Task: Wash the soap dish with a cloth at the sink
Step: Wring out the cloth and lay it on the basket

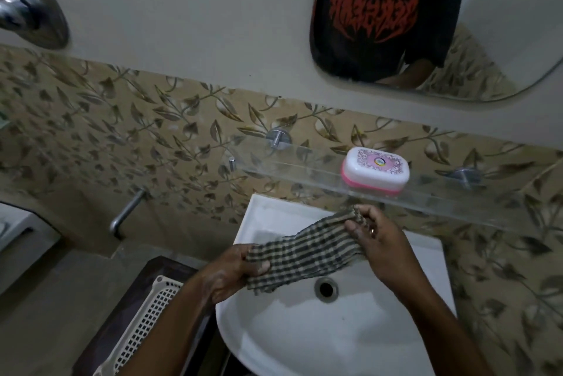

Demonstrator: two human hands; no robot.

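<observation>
One checked cloth (304, 257), woven in dark and pale squares and gathered into soft pleats, is stretched between two hands above one white, glossy sink (304, 330) with a rounded bowl. The left hand (231, 275) has its fingers curled round the cloth's near end, gripping it in the fist. The right hand (380, 241) pinches the bunched far end between thumb and bent fingers; one ring (372, 231) shows on a finger. One round metal-rimmed drain (326, 289) lies just below the cloth's span.

The soap dish (376, 170), one smooth plastic box with rounded corners, a white patterned lid and a pink base, sits closed on a clear glass shelf (292, 168) behind and above the sink, apart from both hands and the cloth. Two round metal mounts (277, 138) (464, 176) fix the shelf to tiles printed with a leaf pattern.

To the left, one curved metal spout (126, 214) comes out of the wall, and one white plastic basket (146, 324) with lattice sides stands beside the sink. One rounded mirror (502, 25) hangs above.
</observation>
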